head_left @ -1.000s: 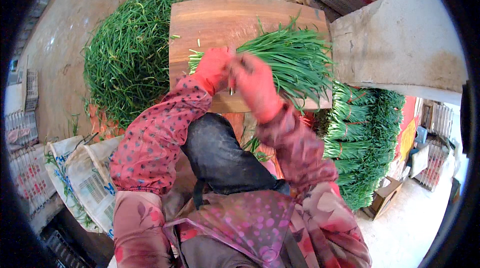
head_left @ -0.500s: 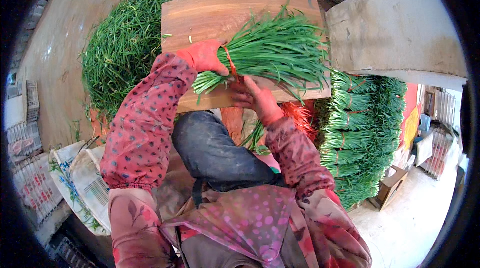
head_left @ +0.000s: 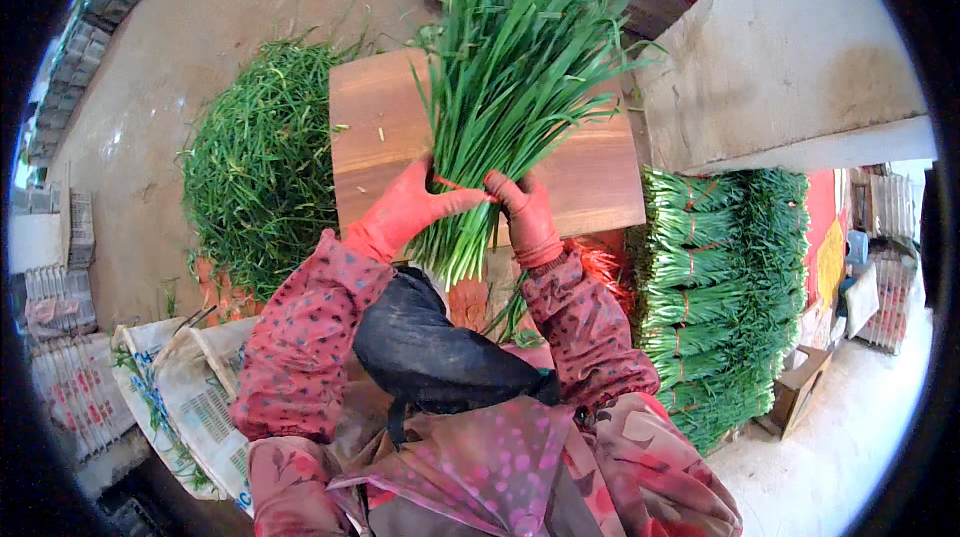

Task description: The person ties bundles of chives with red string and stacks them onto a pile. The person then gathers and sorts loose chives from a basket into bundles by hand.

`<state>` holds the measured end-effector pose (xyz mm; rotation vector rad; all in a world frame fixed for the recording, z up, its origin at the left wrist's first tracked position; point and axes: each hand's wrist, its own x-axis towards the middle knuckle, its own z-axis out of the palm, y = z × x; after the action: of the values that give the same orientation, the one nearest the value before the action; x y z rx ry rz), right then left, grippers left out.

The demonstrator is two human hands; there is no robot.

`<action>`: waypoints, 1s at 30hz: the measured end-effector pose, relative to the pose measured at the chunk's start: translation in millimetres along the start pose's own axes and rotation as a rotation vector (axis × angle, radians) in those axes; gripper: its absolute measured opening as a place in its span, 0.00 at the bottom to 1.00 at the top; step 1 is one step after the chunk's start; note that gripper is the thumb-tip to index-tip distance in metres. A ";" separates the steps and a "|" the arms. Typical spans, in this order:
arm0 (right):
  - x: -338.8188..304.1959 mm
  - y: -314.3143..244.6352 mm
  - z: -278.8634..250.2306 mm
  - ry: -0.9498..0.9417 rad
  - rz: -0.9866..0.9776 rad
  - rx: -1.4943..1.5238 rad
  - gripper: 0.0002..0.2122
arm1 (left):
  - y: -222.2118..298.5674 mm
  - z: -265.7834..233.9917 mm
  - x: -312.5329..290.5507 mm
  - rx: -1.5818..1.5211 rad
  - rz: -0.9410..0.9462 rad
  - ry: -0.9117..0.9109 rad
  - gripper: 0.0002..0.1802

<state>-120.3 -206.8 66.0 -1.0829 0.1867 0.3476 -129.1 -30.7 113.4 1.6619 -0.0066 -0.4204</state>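
A bunch of garlic chives (head_left: 505,87) stands tilted between my gloved hands, leaves pointing away and pale cut ends toward me. A thin red tie (head_left: 460,186) runs around it near the stem end. My left hand (head_left: 415,207), in a red glove, is closed around the bunch's left side, thumb across the front by the tie. My right hand (head_left: 526,212) grips the right side, its fingertips at the tie. Behind the bunch lies a wooden board (head_left: 375,112), partly hidden by the leaves.
Loose green chives (head_left: 265,162) are heaped left of the board. Several tied bunches (head_left: 690,272) are stacked in a column at the right. Red ties (head_left: 602,262) lie below the board. A pale slab-like block (head_left: 780,57) stands at the upper right; white sacks (head_left: 190,387) lie lower left.
The bunch has been lifted off the board and swung from lying sideways to leaves pointing away. My right hand has moved up to its right side.
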 end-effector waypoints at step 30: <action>67.8 -50.0 52.0 -0.078 -0.240 -1.266 0.18 | 67.5 -44.0 -225.0 0.553 -0.290 0.637 0.29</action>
<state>-39.9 -169.1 110.0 -2.3069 -0.2908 0.2750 -310.4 57.4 241.8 2.2939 0.6472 -0.0836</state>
